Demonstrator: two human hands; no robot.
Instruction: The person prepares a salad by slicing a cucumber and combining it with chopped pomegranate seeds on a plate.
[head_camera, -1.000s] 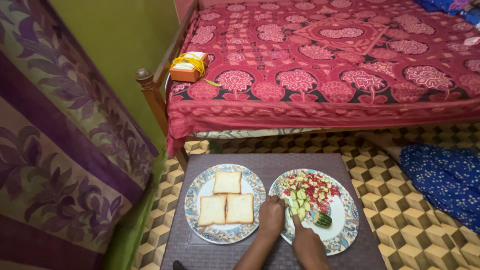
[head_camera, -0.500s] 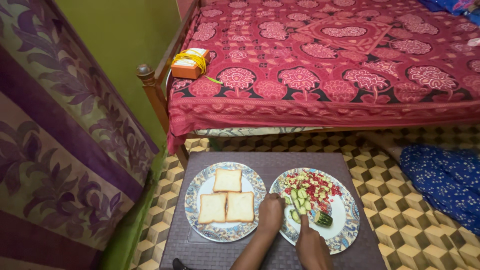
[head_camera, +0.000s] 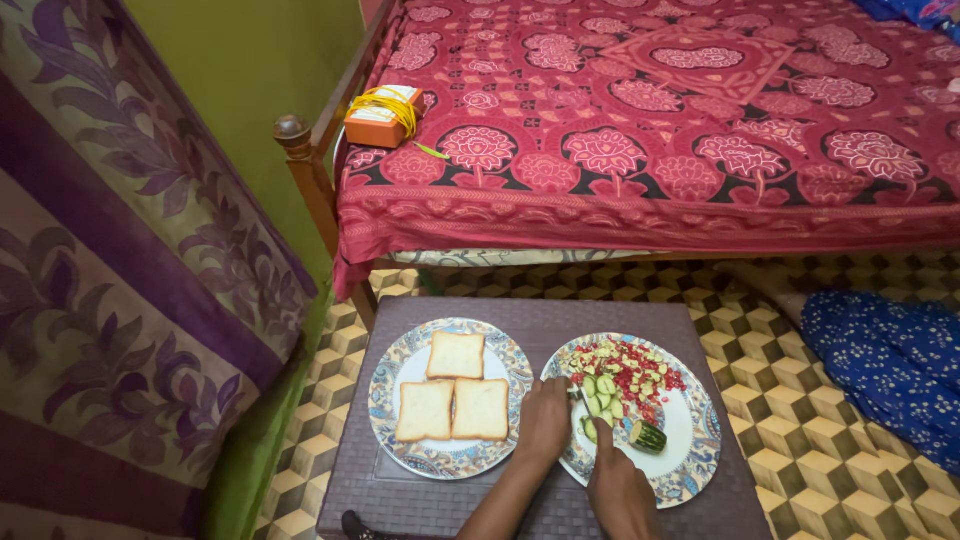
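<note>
A purple-and-olive floral curtain (head_camera: 120, 300) hangs at far left, beside a green wall (head_camera: 250, 70). On the low dark-brown woven tabletop (head_camera: 540, 320), the left patterned ceramic plate (head_camera: 385, 395) carries three square white bread slices (head_camera: 455, 392), lying flat. The left hand (head_camera: 545, 420) rests at the left rim of the right patterned ceramic plate (head_camera: 695, 440), fingers curled; whether they grip anything cannot be told. The right hand (head_camera: 615, 485) extends one finger onto the pale green cucumber slices (head_camera: 600, 400). A green cucumber end piece (head_camera: 648, 435) lies just beside it, long axis running upper left to lower right. Chopped red and green vegetables (head_camera: 630, 365) fill the plate's far half. Both plates sit near the tabletop edges. Behind stands a wooden bed with red patterned cover (head_camera: 650, 130); the chequered floor (head_camera: 800, 400) lies open to the right.
</note>
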